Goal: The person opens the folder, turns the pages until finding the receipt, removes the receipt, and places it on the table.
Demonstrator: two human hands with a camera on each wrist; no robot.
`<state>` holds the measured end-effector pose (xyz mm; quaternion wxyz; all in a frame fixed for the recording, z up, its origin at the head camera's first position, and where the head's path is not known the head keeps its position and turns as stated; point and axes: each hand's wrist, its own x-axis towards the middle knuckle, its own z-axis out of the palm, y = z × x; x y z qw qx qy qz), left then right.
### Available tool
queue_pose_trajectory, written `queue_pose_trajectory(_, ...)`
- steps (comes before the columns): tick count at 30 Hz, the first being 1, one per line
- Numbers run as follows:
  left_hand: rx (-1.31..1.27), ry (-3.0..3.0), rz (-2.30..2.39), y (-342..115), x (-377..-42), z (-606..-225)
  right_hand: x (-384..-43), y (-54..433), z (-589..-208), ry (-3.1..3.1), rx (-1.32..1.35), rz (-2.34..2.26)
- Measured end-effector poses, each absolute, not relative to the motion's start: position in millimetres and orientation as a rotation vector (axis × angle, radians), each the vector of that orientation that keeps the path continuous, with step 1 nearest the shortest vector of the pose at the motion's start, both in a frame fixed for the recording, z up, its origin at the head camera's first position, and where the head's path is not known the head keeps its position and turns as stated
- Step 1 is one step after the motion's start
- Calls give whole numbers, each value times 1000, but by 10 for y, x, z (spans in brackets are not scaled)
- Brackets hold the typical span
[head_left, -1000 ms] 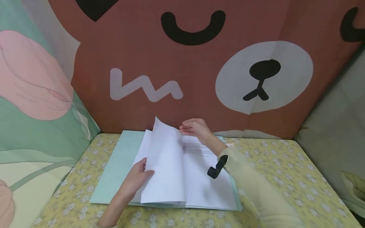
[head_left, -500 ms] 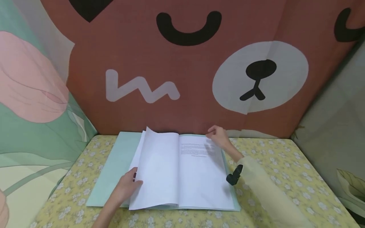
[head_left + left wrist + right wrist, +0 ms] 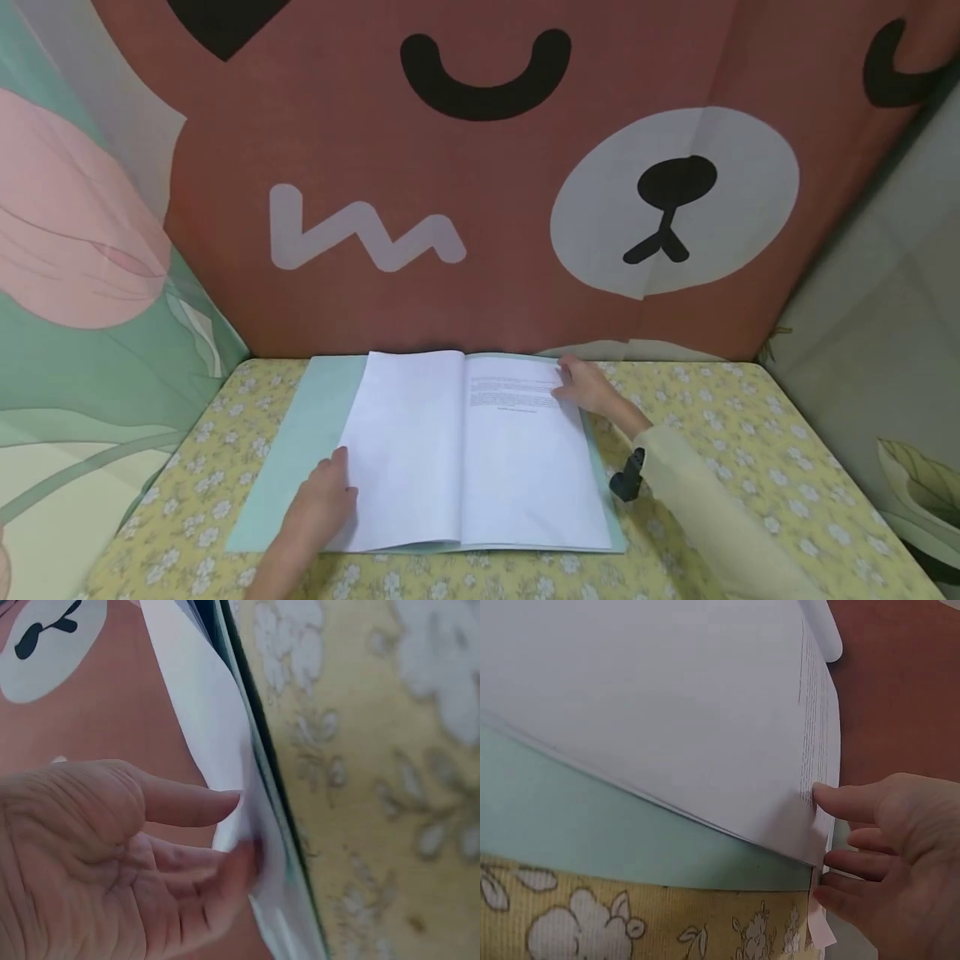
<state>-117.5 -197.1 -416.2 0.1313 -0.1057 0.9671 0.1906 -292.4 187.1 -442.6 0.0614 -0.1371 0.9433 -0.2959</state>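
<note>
A light green folder [image 3: 318, 433] lies spread on the table, with white paper sheets inside. The left page [image 3: 405, 442] is blank; the right page [image 3: 532, 467] has a block of print near its top. My left hand [image 3: 318, 500] is at the left page's outer edge, thumb and fingers apart, with the fingertips at the paper in the left wrist view. At the top right corner, my right hand [image 3: 907, 855] grips the right page's edge, thumb on the printed face and fingers at the edge. A pale pink tab [image 3: 820, 922] sticks out beside those fingers.
The table [image 3: 720, 467] has a yellow flowered cover. Behind it rises a reddish-brown cloth [image 3: 510, 317] with a cartoon bear, close to the folder's top edge. A black strap device [image 3: 628, 475] is at the right wrist.
The turned sheet has come down flat on the left, led by my left hand. My right hand has moved rightward, from the sheet's top to the right page's top corner.
</note>
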Motion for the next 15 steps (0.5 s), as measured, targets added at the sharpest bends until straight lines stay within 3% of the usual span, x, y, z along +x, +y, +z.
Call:
queue_pose_trajectory(5,-124,3059,391,-1849,-1095,-4101,-2921,1876,-4454,2834,-430,-829)
queue_pose_trajectory(8,125,3188,452,-1698,-1062,-4083,-2915,1871,-4457,2806,-402,-800)
queue_pose_trajectory(12,521,3101,605,-1475,-1057,-4111,-2907,1866,-4473,2792,-407,-768)
queue_pose_trajectory(15,628,2942,646,-1346,-1072,-4154,-2896,1863,-4499,2784,-437,-749)
